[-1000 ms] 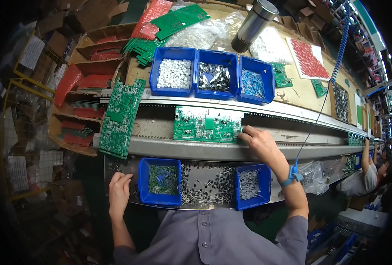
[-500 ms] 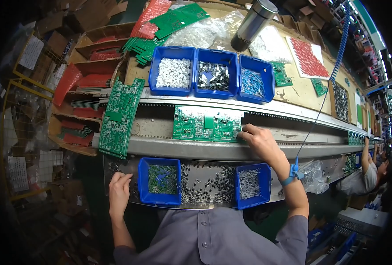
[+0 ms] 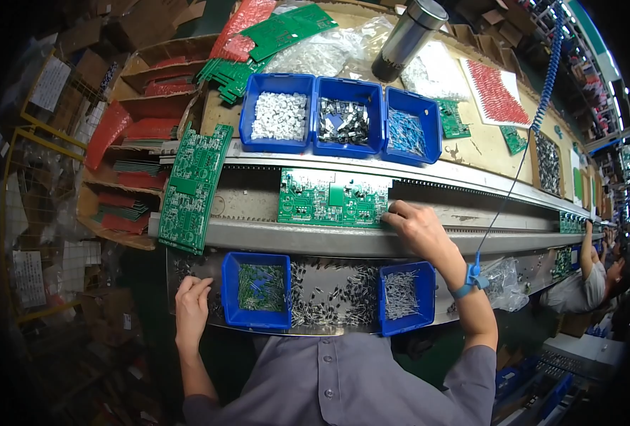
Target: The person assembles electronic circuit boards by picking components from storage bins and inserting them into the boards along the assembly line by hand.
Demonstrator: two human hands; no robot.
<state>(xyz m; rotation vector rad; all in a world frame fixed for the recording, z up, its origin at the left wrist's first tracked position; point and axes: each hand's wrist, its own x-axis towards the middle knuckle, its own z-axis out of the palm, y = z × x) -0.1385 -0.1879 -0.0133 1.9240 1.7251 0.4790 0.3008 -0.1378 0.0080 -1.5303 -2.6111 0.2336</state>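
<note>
A green circuit board [image 3: 308,202] lies between the two rails, with small parts standing on it. At its right edge are the bent fingers of my right hand [image 3: 418,227], closed at the lower corner; what they pinch is hidden. A blue wrist strap [image 3: 469,281] with a cord is around that wrist. My left hand [image 3: 191,305] is over the left end of the metal tray [image 3: 201,267], its thumb and fingers pressed together; anything between them is too small to make out. Beside it stands a blue bin [image 3: 256,324] of green-coated leaded parts.
Another blue bin [image 3: 406,327] holds thin leaded parts, with loose black components [image 3: 343,295] left of it. Three blue bins [image 3: 277,148] stand beyond the rail. A second circuit board [image 3: 194,188] lies across the rails at left. Behind are a steel flask [image 3: 409,39] and stacked boards [image 3: 294,32].
Almost nothing differs. My right hand has shifted very slightly at the board's right edge; my left hand stays in place.
</note>
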